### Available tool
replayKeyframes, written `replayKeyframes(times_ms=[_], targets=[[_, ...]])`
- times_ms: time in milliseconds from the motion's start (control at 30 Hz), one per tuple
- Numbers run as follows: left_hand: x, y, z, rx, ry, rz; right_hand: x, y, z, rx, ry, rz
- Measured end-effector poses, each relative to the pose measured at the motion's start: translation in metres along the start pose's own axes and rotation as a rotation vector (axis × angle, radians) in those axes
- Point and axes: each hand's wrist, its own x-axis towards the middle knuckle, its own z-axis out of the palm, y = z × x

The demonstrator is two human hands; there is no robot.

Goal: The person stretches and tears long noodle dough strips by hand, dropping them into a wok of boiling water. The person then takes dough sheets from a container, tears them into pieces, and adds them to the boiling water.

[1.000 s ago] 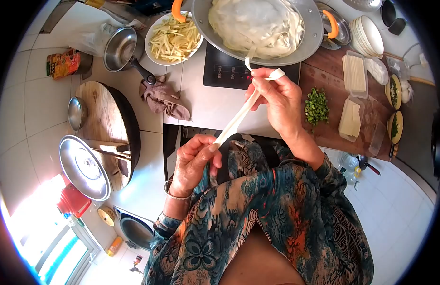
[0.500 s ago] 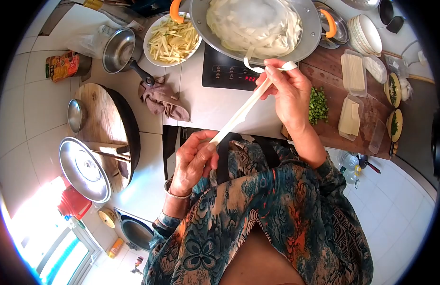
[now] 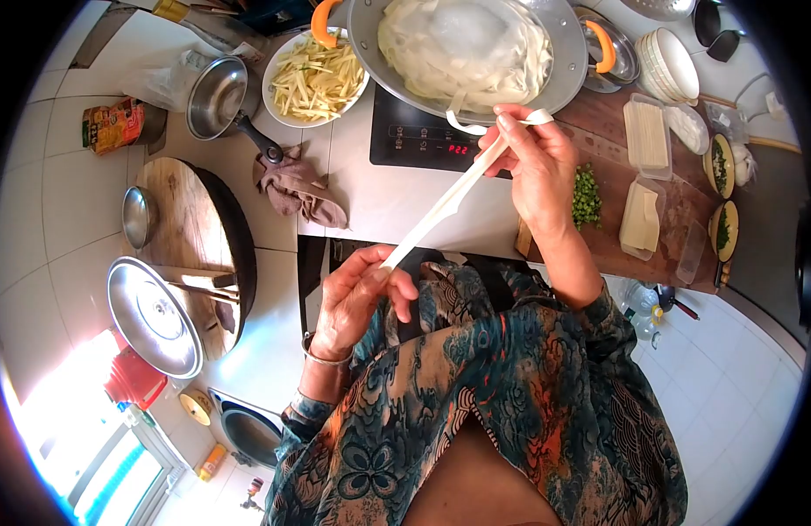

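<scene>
A long strip of noodle dough [image 3: 440, 209] stretches slantwise between my two hands. My left hand [image 3: 357, 294], with a bracelet at its wrist, pinches the lower end close to my body. The upper part is pinched in the fingers of my right hand [image 3: 537, 167], near the front rim of the pot. From there a thin end of the strip loops left to the rim. In the wide grey pot [image 3: 383, 77] with orange handles lie many pale, flat noodles [image 3: 519, 57] in cloudy liquid. Beneath it, the induction cooker [image 3: 414, 140] shows a red display.
Left of the pot are a plate of cut yellow strips [image 3: 318, 81], a steel saucepan [image 3: 217, 98] and a brown cloth [image 3: 300, 188]. A round wooden board [image 3: 182, 206] holds a lid [image 3: 155, 316]. On the right, a wooden board [image 3: 611, 140] carries chopped greens [image 3: 586, 197] and dough boxes [image 3: 640, 219].
The strip is drawn slightly longer and thinner between my hands. My left hand has shifted a little left, and its fingers have spread somewhat. The view has moved slightly.
</scene>
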Motion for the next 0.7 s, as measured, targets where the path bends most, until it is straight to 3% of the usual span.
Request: replayKeyframes(times_ms=[300,700], targets=[[-0.002,-0.005,-0.018,0.263,-0.032,-0.008,0.004,-0.002,-0.002,0.007,0.010,-0.026],[0.013,-0.011,-0.010,0.122,0.049,0.084,0.006,-0.012,0.010,-0.111,-0.101,-0.017]])
